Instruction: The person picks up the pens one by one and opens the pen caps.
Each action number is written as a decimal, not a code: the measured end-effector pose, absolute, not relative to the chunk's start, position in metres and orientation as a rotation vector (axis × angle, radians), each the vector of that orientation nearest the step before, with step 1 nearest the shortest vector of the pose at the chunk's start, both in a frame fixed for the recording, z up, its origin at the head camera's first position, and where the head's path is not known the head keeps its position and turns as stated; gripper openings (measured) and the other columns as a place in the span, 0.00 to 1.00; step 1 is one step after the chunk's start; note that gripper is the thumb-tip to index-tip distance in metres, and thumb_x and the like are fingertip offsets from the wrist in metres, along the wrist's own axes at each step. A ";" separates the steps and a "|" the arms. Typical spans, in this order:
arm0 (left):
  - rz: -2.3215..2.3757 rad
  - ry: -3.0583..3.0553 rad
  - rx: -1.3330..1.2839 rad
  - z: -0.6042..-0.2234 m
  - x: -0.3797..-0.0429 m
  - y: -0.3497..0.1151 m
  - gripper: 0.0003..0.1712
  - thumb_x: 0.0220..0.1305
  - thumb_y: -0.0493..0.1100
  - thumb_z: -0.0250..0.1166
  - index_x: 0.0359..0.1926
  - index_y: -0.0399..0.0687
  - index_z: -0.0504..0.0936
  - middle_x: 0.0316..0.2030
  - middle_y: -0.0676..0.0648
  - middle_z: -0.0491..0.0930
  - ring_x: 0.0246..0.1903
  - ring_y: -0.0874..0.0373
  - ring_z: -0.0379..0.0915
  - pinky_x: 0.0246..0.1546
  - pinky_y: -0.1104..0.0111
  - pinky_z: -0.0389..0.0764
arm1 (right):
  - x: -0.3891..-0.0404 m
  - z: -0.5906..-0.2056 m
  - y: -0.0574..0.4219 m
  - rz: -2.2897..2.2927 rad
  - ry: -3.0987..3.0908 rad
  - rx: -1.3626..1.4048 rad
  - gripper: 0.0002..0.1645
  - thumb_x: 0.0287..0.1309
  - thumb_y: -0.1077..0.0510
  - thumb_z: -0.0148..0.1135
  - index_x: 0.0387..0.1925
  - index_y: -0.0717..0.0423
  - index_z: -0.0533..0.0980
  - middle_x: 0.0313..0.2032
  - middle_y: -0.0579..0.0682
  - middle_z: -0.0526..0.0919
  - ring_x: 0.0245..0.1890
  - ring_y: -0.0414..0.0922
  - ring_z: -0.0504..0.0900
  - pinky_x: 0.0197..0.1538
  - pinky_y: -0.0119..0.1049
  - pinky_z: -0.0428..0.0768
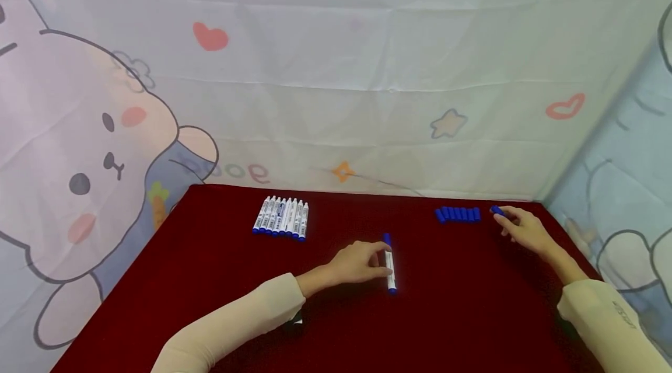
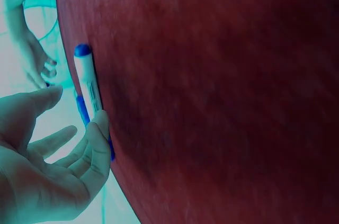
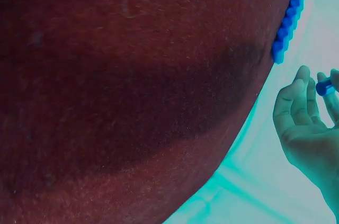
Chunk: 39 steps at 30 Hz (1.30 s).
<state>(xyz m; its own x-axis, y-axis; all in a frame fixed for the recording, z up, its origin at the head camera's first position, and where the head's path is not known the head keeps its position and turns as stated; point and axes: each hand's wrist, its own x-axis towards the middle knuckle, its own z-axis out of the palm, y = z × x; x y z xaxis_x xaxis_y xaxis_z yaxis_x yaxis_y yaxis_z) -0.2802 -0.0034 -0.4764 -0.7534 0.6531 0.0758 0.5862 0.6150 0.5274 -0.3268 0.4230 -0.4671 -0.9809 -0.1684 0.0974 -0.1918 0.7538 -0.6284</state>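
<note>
In the head view, a white marker with a blue cap (image 1: 387, 239) and white barrel (image 1: 391, 271) lies on the dark red cloth. My left hand (image 1: 358, 262) is at its left side, fingertips at the barrel. From the left wrist, one finger touches the marker (image 2: 87, 78) while the thumb (image 2: 48, 98) stands apart from it. My right hand (image 1: 525, 232) pinches a loose blue marker cap (image 1: 497, 210) between thumb and index finger, just above the cloth at the right; the same cap (image 3: 324, 87) shows at the edge of the right wrist view.
A row of several blue caps (image 1: 458, 215) lies left of my right hand. Several white markers (image 1: 282, 217) lie side by side at the back left. The cloth-covered table (image 1: 472, 303) meets a printed fabric backdrop (image 1: 336, 69) behind and at both sides.
</note>
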 end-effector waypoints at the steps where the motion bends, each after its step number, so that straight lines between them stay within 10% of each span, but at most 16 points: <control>1: 0.801 2.706 1.043 -0.479 -0.279 0.001 0.27 0.68 0.52 0.69 0.63 0.46 0.79 0.34 0.48 0.87 0.23 0.70 0.71 0.22 0.78 0.71 | -0.326 -0.467 0.426 1.059 -2.904 0.268 0.31 0.79 0.49 0.48 0.67 0.73 0.67 0.40 0.69 0.84 0.29 0.36 0.80 0.31 0.33 0.80; 12: 0.751 2.741 1.011 -0.484 -0.274 0.012 0.24 0.65 0.53 0.71 0.56 0.45 0.82 0.33 0.51 0.84 0.23 0.70 0.68 0.21 0.77 0.69 | -0.341 -0.468 0.446 1.283 -2.871 -0.062 0.40 0.80 0.44 0.41 0.70 0.78 0.59 0.34 0.53 0.82 0.29 0.30 0.76 0.33 0.28 0.82; 19: 0.738 2.741 1.008 -0.482 -0.270 0.014 0.23 0.64 0.54 0.71 0.53 0.45 0.81 0.33 0.50 0.82 0.24 0.68 0.69 0.23 0.77 0.70 | -0.347 -0.482 0.442 1.371 -2.856 -0.199 0.39 0.79 0.47 0.44 0.71 0.79 0.57 0.50 0.69 0.82 0.27 0.24 0.76 0.33 0.27 0.83; 28: 0.738 2.711 0.979 -0.482 -0.269 0.015 0.23 0.65 0.52 0.71 0.55 0.46 0.79 0.38 0.49 0.83 0.27 0.67 0.73 0.24 0.77 0.72 | -0.359 -0.489 0.425 1.438 -2.806 -0.227 0.36 0.77 0.51 0.49 0.68 0.80 0.62 0.34 0.40 0.87 0.25 0.23 0.79 0.31 0.26 0.82; 33: 0.726 2.698 0.956 -0.482 -0.269 0.017 0.23 0.65 0.53 0.71 0.55 0.47 0.79 0.38 0.50 0.82 0.26 0.68 0.71 0.25 0.77 0.72 | -0.365 -0.492 0.407 1.218 -2.811 -0.320 0.32 0.76 0.51 0.49 0.65 0.75 0.69 0.52 0.72 0.83 0.40 0.48 0.85 0.45 0.41 0.86; 39: 0.718 2.688 0.933 -0.480 -0.270 0.017 0.23 0.65 0.54 0.71 0.55 0.48 0.78 0.36 0.52 0.80 0.25 0.69 0.69 0.24 0.77 0.71 | -0.368 -0.488 0.391 1.030 -2.910 -0.393 0.32 0.74 0.47 0.50 0.64 0.71 0.72 0.65 0.74 0.71 0.65 0.74 0.68 0.65 0.65 0.71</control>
<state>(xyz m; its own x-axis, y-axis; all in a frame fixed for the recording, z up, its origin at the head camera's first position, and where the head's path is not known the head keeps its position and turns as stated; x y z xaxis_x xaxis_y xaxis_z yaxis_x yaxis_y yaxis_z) -0.2697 0.0166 -0.4796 -0.7787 0.6264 -0.0346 0.5257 0.6816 0.5089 -0.3683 0.3912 -0.4884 -0.9676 0.2462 -0.0554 0.2262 0.7491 -0.6227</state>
